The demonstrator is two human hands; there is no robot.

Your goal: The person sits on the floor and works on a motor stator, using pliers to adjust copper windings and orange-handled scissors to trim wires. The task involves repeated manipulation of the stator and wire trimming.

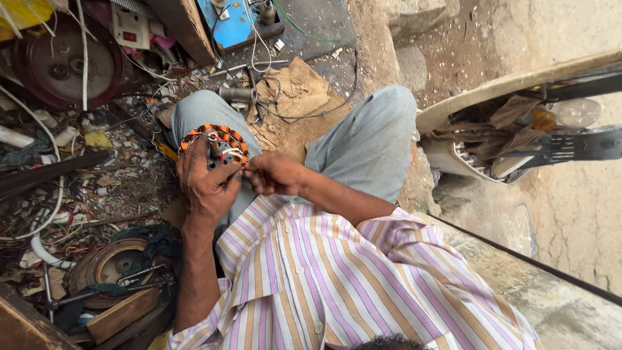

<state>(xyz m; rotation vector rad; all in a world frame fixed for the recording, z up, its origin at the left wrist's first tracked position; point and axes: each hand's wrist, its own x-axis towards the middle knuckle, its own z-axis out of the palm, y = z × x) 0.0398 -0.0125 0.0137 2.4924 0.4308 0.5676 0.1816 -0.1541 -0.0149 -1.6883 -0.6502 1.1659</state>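
The left hand (206, 185) wraps its fingers up the near rim of a round motor stator with orange copper-wound coils (214, 146), which rests on the left knee of the grey trousers (369, 139), while just at its three o'clock the right hand (275, 174) is pressed together, pinching what seems a thin wire at the stator's edge. Beyond the knees at twelve o'clock lies a crumpled tan sackcloth (295, 97), and farther at eleven o'clock a dark red round metal cover (68, 65) sits among tangled wires.
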